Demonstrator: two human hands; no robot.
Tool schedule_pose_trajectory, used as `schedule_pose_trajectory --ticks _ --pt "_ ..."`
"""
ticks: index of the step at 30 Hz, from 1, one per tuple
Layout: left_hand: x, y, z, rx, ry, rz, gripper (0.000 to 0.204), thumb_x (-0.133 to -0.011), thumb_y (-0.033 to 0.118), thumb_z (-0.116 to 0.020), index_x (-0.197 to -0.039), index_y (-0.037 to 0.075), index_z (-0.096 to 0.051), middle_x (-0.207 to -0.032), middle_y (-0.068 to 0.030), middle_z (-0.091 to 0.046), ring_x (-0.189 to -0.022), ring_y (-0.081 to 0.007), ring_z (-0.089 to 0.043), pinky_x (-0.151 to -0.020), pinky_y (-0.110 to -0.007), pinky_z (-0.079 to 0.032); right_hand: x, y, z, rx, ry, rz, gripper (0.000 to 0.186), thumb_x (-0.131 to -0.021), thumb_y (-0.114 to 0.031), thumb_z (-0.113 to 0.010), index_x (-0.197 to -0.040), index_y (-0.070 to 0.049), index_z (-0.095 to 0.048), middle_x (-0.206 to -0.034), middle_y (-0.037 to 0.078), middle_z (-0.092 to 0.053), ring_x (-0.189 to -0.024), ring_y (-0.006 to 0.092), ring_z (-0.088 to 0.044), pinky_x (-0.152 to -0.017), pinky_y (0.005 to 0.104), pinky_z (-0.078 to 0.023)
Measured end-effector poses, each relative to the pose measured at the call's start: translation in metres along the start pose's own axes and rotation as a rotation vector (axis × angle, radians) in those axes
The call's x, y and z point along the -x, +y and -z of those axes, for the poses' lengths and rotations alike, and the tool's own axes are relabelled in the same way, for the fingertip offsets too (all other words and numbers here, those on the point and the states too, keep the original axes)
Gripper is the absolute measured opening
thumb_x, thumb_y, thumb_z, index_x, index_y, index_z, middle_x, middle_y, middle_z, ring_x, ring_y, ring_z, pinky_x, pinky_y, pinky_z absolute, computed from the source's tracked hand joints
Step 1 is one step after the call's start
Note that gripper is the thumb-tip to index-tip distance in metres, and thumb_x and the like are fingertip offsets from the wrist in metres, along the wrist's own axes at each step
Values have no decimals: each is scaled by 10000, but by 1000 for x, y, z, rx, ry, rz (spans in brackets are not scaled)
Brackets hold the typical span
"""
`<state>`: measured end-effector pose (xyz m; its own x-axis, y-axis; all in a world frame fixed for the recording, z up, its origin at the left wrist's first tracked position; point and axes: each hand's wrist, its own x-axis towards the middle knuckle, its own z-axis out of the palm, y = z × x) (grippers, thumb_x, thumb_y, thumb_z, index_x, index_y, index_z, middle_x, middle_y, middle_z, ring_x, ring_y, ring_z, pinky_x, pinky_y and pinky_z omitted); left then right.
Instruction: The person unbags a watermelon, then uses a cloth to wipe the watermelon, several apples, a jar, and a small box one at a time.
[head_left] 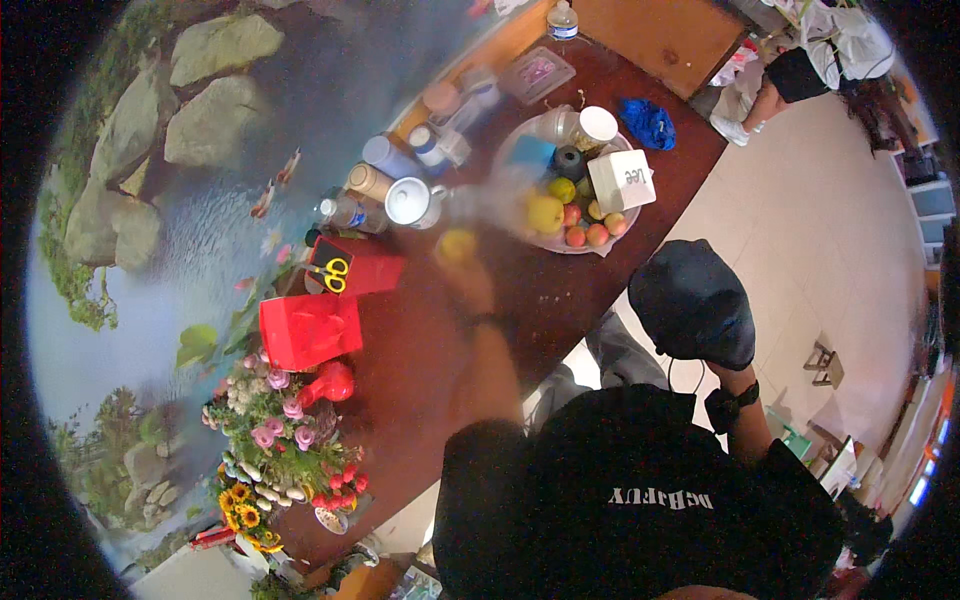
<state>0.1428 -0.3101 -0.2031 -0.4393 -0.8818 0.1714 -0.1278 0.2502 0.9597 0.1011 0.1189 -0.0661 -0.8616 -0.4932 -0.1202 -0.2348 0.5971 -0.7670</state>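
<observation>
My left hand (470,287) reaches over the dark red table (435,370), its fingers closed round a round yellow fruit (459,245). Motion blur and a hazy patch hide the fruit's exact kind. Beyond it stands a white lidded mug (408,202). At the right, off the table's edge, my right hand (735,379) grips a black cap (692,303); the cap covers most of the fingers. A dark watch (732,405) is on that wrist. Ahead and to the right of my left hand, a large plate (545,240) bears apples, yellow fruit and a white box (622,182).
Bottles, cups and a brown jar (369,182) line the wall side. Yellow-handled scissors (336,274) stand by red boxes (310,333). Artificial-looking flowers (280,435) fill the near left. A blue bag (648,123) lies by the plate; a small stool (824,364) stands on the floor.
</observation>
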Motion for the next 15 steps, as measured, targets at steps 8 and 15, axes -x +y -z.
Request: schedule_pose_trajectory --ticks 8,15 --pt "4 0 11 -194 13 72 694 -861 334 -614 -1328 -64 -289 -1292 -252 -398 -1169 -366 -417 -1016 -437 -295 -8 -8 5 166 -51 -16 610 -834 -224 -665 -1356 -91 -379 -1363 84 -443 -1253 246 -399 -1076 359 -283" --pt "12 82 -1 -416 20 -214 533 -843 328 -614 -1175 -66 -475 -1137 -245 -524 -1068 -404 -470 -957 -457 -343 -3 1 2 101 -30 -76 570 -843 -245 -650 -1335 -90 -408 -1357 88 -450 -1250 240 -397 -1078 353 -275"
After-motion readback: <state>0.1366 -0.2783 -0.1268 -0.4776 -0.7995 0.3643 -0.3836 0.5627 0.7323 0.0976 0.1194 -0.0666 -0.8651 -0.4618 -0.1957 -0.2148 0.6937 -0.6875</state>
